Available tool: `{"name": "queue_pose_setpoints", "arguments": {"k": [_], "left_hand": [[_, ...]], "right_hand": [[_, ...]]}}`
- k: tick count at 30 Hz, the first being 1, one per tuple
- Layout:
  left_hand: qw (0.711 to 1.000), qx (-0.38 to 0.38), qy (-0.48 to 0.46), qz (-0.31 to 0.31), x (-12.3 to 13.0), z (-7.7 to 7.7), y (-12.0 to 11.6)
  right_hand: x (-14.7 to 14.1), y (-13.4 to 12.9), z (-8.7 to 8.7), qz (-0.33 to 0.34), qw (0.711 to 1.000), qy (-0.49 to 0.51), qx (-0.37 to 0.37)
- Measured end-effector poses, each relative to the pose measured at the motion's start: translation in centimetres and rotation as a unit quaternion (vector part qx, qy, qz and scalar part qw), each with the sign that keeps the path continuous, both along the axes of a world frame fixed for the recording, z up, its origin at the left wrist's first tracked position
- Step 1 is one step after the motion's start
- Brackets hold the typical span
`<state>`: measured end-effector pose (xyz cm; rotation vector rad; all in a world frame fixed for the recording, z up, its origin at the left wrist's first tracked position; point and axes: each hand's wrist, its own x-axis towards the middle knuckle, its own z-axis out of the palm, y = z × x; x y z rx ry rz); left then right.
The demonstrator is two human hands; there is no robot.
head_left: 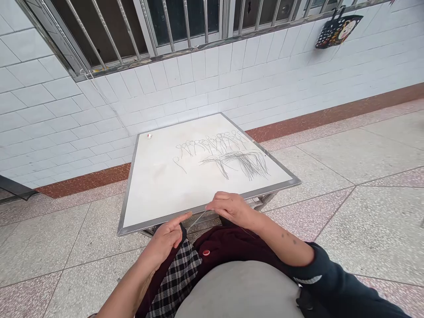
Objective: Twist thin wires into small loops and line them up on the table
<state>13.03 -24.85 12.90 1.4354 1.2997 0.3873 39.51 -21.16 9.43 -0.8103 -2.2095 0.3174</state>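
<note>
My right hand (232,208) is pinched closed on a thin wire (199,218) just over the table's near edge. The wire slants down toward my left hand (167,238), whose index finger points out while the other fingers curl in around its lower end; the exact grip is partly hidden. On the white tabletop (155,185) lies a row of thin dark wires with looped ends (212,142). One looped wire (179,164) rests apart, to their left. Nearer me is a loose bundle of unlooped wires (243,163).
A small round white-and-red object (149,136) sits at the table's far left corner. Behind stands a tiled wall (185,90) with a barred window (185,26). A black basket (338,32) hangs at upper right. Plaid and maroon clothing covers my lap.
</note>
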Motion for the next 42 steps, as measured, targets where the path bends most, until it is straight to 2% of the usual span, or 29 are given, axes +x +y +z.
{"name": "queue_pose_setpoints", "arguments": {"k": [3, 6, 10, 14, 17, 21, 24, 27, 32, 36, 38, 42], "left_hand": [[0.997, 0.057, 0.033, 0.046, -1.3, -0.5, 0.3], [0.990, 0.109, 0.040, 0.085, -1.3, 0.2, 0.4], [0.971, 0.208, 0.062, 0.105, 1.4, 2.6, -0.4], [0.949, 0.294, 0.104, 0.052, 4.5, 3.8, -1.0], [0.943, 0.303, 0.130, 0.055, 5.3, 4.0, -0.9], [0.941, 0.293, 0.122, 0.115, 5.4, 4.5, -0.8], [0.938, 0.289, 0.122, 0.145, 5.7, 4.9, -1.0], [0.929, 0.306, 0.156, 0.137, 5.9, 5.0, -1.1], [0.887, 0.396, 0.214, 0.104, 5.8, 4.1, -0.9], [0.810, 0.515, 0.277, 0.047, 5.6, 3.3, -0.7], [0.783, 0.546, 0.296, 0.027, 5.6, 3.1, -0.6], [0.771, 0.557, 0.307, 0.019, 5.9, 3.0, -0.5]], "right_hand": [[1.1, 0.6, 0.0, -0.056, 0.997, 0.048, -0.031], [0.9, 0.5, 0.3, -0.054, 0.994, 0.074, -0.064], [-1.0, -0.3, 0.9, -0.033, 0.992, 0.090, -0.084], [-2.2, -1.0, 1.9, -0.017, 0.991, 0.088, -0.095], [-2.5, -1.4, 2.6, -0.029, 0.987, 0.095, -0.127], [-2.7, -1.8, 3.1, -0.052, 0.976, 0.107, -0.182], [-3.1, -2.0, 3.1, -0.078, 0.977, 0.107, -0.165], [-3.6, -2.0, 2.8, -0.099, 0.980, 0.112, -0.134], [-4.1, -2.1, 2.5, -0.121, 0.978, 0.119, -0.125], [-4.3, -2.3, 2.5, -0.138, 0.979, 0.109, -0.108], [-4.4, -2.3, 2.6, -0.150, 0.978, 0.100, -0.109], [-4.8, -2.4, 2.6, -0.170, 0.974, 0.090, -0.115]]}}
